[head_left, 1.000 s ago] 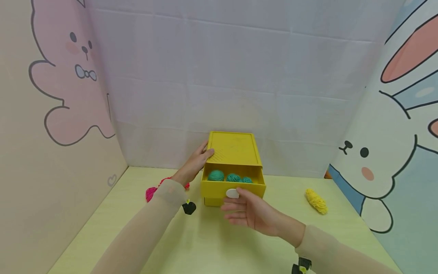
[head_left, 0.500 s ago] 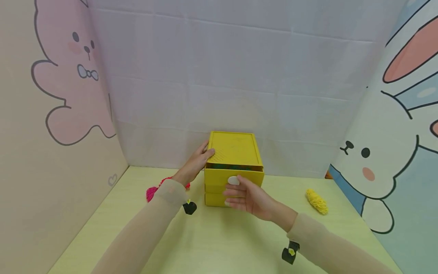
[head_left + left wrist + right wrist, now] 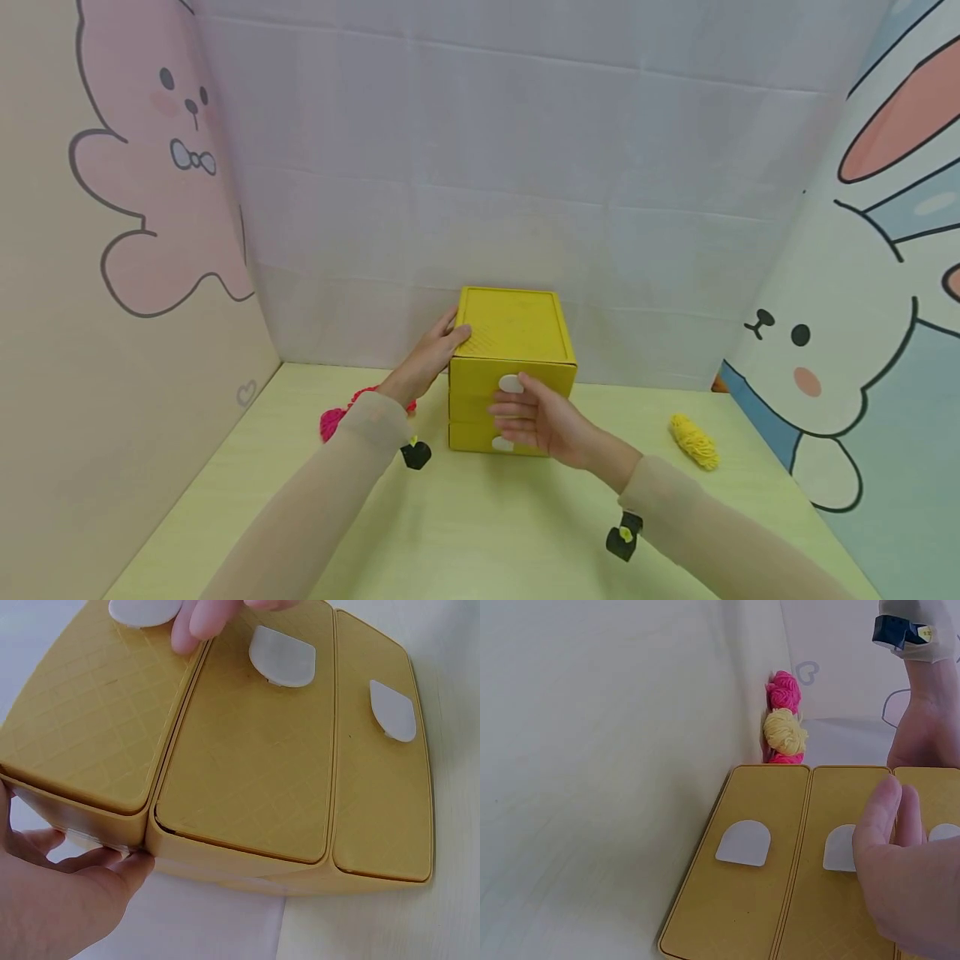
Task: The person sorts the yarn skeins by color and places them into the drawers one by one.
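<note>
A yellow box of three stacked drawers (image 3: 517, 325) stands against the back wall, all its fronts flush. Each front carries a white tab; the top drawer's tab (image 3: 512, 383) is right by my right thumb. My right hand (image 3: 558, 425) is at the front of the box with its fingers stretched across it. In the right wrist view, this hand (image 3: 915, 877) partly covers the middle tab (image 3: 840, 847). My left hand (image 3: 423, 362) rests on the box's upper left edge, thumb on the lid. The left wrist view shows that hand's fingertips (image 3: 135, 866) against the side of the box.
Pink yarn (image 3: 332, 425) lies left of the box, partly behind my left forearm; a cream ball of yarn (image 3: 785, 732) is beside it. A yellow skein (image 3: 694, 442) lies on the right of the table (image 3: 465, 533). Printed walls flank both sides.
The top drawer, which showed turquoise balls of yarn inside, has slid back into the box with my right hand at its front. My left hand has stayed in place.
</note>
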Motion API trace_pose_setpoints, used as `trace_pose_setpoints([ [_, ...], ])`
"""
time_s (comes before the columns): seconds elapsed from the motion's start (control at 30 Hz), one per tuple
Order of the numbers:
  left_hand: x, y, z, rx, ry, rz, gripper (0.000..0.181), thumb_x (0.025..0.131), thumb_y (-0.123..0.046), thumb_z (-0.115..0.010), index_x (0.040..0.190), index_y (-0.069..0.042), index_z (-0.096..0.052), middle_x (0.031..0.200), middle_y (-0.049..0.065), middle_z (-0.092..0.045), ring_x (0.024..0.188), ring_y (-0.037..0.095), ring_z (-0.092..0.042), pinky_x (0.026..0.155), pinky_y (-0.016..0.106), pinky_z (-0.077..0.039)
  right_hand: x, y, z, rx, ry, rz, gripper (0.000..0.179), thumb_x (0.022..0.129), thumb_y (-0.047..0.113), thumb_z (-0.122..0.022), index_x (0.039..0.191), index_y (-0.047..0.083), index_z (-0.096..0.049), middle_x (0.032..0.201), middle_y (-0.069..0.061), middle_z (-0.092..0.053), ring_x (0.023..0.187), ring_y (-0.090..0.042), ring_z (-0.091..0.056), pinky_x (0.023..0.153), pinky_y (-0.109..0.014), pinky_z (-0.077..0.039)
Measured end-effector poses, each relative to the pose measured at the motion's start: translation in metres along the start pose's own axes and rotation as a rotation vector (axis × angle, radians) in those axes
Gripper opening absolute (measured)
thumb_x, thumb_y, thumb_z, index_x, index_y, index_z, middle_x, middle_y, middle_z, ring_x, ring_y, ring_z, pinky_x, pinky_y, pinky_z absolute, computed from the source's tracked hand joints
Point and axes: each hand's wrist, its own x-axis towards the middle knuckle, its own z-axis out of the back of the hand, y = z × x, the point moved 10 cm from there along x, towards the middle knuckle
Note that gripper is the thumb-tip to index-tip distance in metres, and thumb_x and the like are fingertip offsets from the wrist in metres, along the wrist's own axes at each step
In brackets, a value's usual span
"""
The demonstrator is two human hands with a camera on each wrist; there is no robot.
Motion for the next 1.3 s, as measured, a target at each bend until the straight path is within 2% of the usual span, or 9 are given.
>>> trace_pose_setpoints([
  [0.27,0.004,0.003,0.002,-0.008,-0.005,0.003,0.069,0.113,-0.039,-0.051,0.172,-0.030,-0.016,0.171,0.010,-0.035,0.143,0.033,-0.053,0.124,0.055,-0.037,0.007,0.002,0.001,0.002,-0.002,0.011,0.077,0.113,0.057,-0.036,0.156,-0.008,-0.044,0.154,-0.024,-0.056,0.143,-0.042,-0.053,0.110,-0.038,-0.053],
  [0.7,0.005,0.002,0.003,-0.016,0.013,-0.020,0.069,0.113,-0.037,-0.050,0.172,-0.028,-0.015,0.168,0.011,-0.038,0.142,0.034,-0.054,0.122,0.056,-0.038,0.009,0.005,0.000,0.002,-0.023,0.024,0.075,0.114,0.055,-0.037,0.154,-0.008,-0.047,0.146,-0.018,-0.064,0.138,-0.039,-0.059,0.110,-0.039,-0.054],
  [0.87,0.004,0.002,0.002,-0.019,0.013,-0.023,0.070,0.113,-0.038,-0.051,0.172,-0.029,-0.015,0.169,0.010,-0.038,0.142,0.033,-0.054,0.122,0.055,-0.039,0.008,0.002,0.001,-0.033,0.001,0.015,0.078,0.113,0.058,-0.034,0.156,-0.006,-0.045,0.154,-0.021,-0.056,0.143,-0.043,-0.053,0.111,-0.039,-0.053],
  [0.97,0.003,0.001,0.002,-0.025,0.009,-0.020,0.070,0.113,-0.038,-0.051,0.172,-0.030,-0.016,0.169,0.010,-0.038,0.141,0.032,-0.055,0.122,0.055,-0.039,0.006,-0.002,0.006,-0.065,0.016,0.004,0.080,0.112,0.061,-0.033,0.158,-0.004,-0.044,0.158,-0.023,-0.052,0.144,-0.046,-0.049,0.111,-0.040,-0.053],
  [1.1,0.004,0.000,0.000,-0.024,0.011,-0.016,0.070,0.113,-0.039,-0.052,0.172,-0.031,-0.016,0.170,0.008,-0.037,0.143,0.031,-0.054,0.122,0.054,-0.038,0.000,-0.008,0.016,-0.079,0.018,-0.002,0.080,0.112,0.061,-0.036,0.157,-0.004,-0.045,0.156,-0.023,-0.054,0.143,-0.048,-0.050,0.114,-0.045,-0.051],
  [1.2,0.004,0.001,-0.002,-0.023,0.015,-0.010,0.070,0.113,-0.039,-0.052,0.172,-0.031,-0.016,0.172,0.007,-0.033,0.145,0.031,-0.051,0.124,0.055,-0.037,-0.007,-0.011,0.025,-0.088,0.008,-0.001,0.077,0.113,0.057,-0.037,0.155,-0.007,-0.044,0.150,-0.022,-0.059,0.138,-0.045,-0.056,0.115,-0.048,-0.049],
  [1.3,0.004,0.001,-0.002,-0.026,0.017,-0.007,0.070,0.113,-0.038,-0.052,0.172,-0.031,-0.015,0.173,0.007,-0.031,0.147,0.031,-0.049,0.124,0.055,-0.035,-0.011,-0.015,0.033,-0.100,-0.011,-0.009,0.074,0.113,0.054,-0.038,0.152,-0.009,-0.046,0.142,-0.019,-0.065,0.130,-0.040,-0.063,0.112,-0.046,-0.052],
])
